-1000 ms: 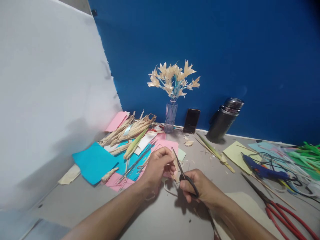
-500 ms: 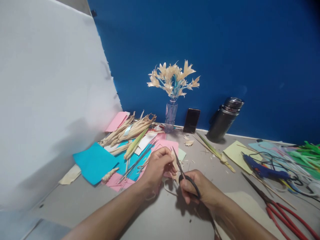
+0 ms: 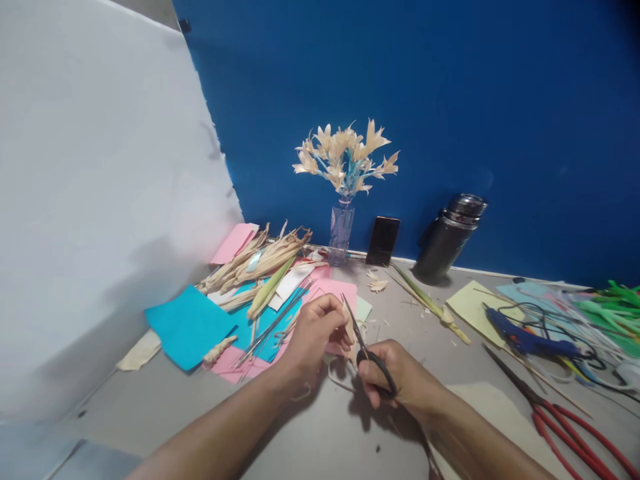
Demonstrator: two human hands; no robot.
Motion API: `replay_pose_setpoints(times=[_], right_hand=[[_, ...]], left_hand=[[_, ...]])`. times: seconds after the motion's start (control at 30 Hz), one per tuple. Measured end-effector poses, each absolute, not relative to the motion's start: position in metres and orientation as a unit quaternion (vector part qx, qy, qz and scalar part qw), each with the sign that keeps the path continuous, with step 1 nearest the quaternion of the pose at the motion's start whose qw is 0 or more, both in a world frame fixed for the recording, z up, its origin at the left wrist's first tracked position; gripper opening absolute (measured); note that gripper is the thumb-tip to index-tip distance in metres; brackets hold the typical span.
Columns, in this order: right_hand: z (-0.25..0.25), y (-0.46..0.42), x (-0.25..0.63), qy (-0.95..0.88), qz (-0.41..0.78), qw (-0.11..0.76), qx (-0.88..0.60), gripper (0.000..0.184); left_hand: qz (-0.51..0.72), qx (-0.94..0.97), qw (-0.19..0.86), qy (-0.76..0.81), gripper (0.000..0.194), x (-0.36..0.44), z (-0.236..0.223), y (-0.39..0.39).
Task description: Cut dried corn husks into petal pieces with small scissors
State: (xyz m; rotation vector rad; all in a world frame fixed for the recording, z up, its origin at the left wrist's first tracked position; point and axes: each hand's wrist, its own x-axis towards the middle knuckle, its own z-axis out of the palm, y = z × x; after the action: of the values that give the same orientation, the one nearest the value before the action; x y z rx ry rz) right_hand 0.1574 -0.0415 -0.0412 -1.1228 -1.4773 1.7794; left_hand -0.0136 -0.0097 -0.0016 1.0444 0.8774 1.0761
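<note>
My right hand (image 3: 395, 380) grips small black-handled scissors (image 3: 367, 350), their blades pointing up and away toward my left hand. My left hand (image 3: 315, 337) pinches a small pale strip of dried husk (image 3: 350, 333) against the blades. Both hands hover just above the grey tabletop (image 3: 320, 433), in front of pink paper (image 3: 336, 291) and blue paper (image 3: 190, 323).
A bundle of dried husks (image 3: 260, 260) lies at the back left. Against the blue wall stand a vase of husk flowers (image 3: 345, 173), a phone (image 3: 383, 241) and a dark flask (image 3: 447, 239). At the right lie a blue glue gun (image 3: 525, 340), red-handled shears (image 3: 560, 420) and green pieces (image 3: 610, 310).
Almost nothing has changed. The scissors and my right hand shifted slightly while my left hand kept its pinch on the husk piece.
</note>
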Motion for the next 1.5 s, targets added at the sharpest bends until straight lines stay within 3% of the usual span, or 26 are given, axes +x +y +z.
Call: replay_pose_setpoints(times=[0.2,0.37,0.47,0.8,1.07,1.2,1.5], right_hand=[[-0.037,-0.041,0.155,-0.537,0.649,0.302,-0.446,0.054],[-0.027,-0.037,0.149,-0.474,0.603,0.445,-0.463,0.043],[-0.024,-0.037,0.148,-0.436,0.592,0.486,-0.472,0.039],[-0.031,-0.034,0.155,-0.487,0.491,0.524,-0.497,0.025],[-0.013,-0.034,0.164,-0.466,0.492,0.555,-0.483,0.021],[-0.007,-0.034,0.168,-0.477,0.508,0.563,-0.445,0.025],[-0.006,-0.039,0.166,-0.535,0.514,0.533,-0.407,0.017]], left_hand=[[0.463,0.454,0.648,0.398,0.013,-0.014,-0.006,-0.009],[0.450,0.438,0.676,0.387,0.020,-0.013,-0.012,-0.007],[0.435,0.455,0.670,0.393,0.021,-0.012,-0.014,-0.008],[0.394,0.462,0.700,0.375,0.017,-0.005,-0.024,-0.013],[0.299,0.301,0.892,0.156,0.018,-0.012,-0.021,-0.011],[0.228,0.264,0.935,0.068,0.016,-0.011,-0.022,-0.019],[0.184,0.240,0.948,0.103,0.021,-0.003,-0.040,-0.022]])
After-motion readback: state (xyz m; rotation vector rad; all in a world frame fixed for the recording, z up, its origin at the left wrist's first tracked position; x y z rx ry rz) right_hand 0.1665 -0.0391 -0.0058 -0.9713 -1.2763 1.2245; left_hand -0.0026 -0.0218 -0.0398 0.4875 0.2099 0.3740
